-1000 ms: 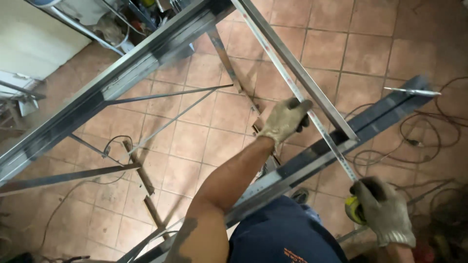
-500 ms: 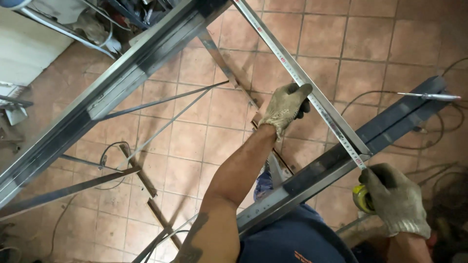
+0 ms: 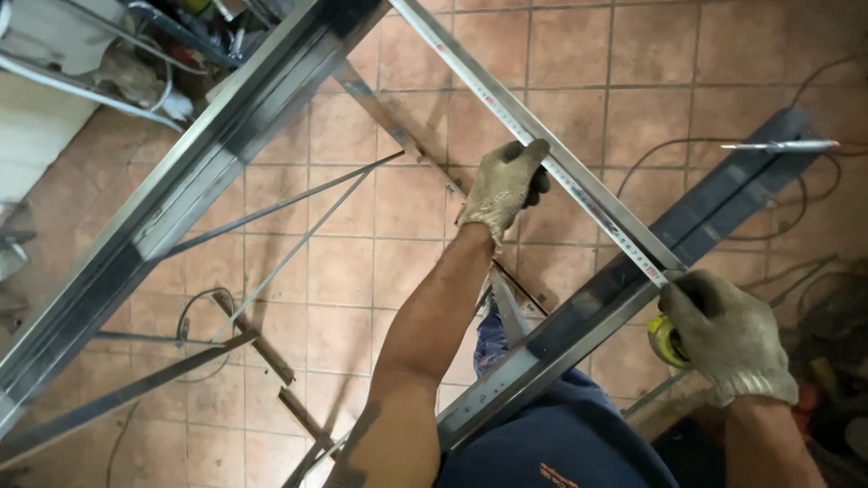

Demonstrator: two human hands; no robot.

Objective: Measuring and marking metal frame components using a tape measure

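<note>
A floor of square reddish-brown terracotta tiles (image 3: 407,199) carries everything. Directly on it lie thin black cables (image 3: 714,145) looping at the right, and narrow grey steel bars (image 3: 136,389) resting at the lower left.

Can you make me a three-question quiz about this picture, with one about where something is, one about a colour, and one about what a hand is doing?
1. Where does the tape measure case sit?
A. in the right hand
B. on the floor
C. on a shelf

2. What colour is that case?
A. red
B. yellow
C. white

3. What is the left hand doing?
A. hanging free
B. holding a hammer
C. pressing the tape blade against the metal bar

Answers: 1 A, the gloved right hand wraps around it. 2 B, yellow shows beside the glove. 3 C, its fingers lie over the tape blade on the metal bar.
</note>
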